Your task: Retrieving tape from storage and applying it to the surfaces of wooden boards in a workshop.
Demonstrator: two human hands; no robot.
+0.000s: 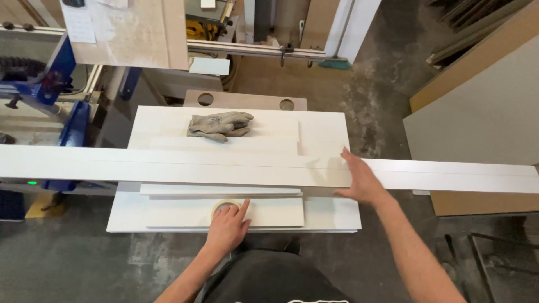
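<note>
**Two hands on white boards: one on a tape roll, one flat on a long strip**

A long white board (pixel 168 165) spans the whole view from left edge to right edge, lying crosswise over a stack of shorter white panels (pixel 325 216) that serve as the surface. Both its ends run out of frame, and it overhangs the stack well on either side. Beyond it a wider white panel (pixel 323 126) carries a pair of grey work gloves (pixel 219 125), well apart from both hands. Behind that panel a brown board with two round holes (pixel 247 100) shows.

To the right, large sheet panels (pixel 477 118) lean close by the board's right stretch, leaving little room there. To the left stands a blue machine frame (pixel 73 120). The concrete floor (pixel 101 258) in front of the stack, near the person, lies open on both sides of the body.

The right hand (pixel 359 179) lies flat, fingers spread and apart, palm down on the near edge of the long white board, just right of the stack's middle; it grips nothing.

The left hand (pixel 227 227) rests on a narrower white strip (pixel 269 212) at the near side of the stack, close to its front edge. Its fingers are loosely together over a roll of masking tape (pixel 223 205), the forefinger stretched along the roll's right rim. The roll lies flat, directly under and ahead of the fingertips, between the hand and the long board.
</note>
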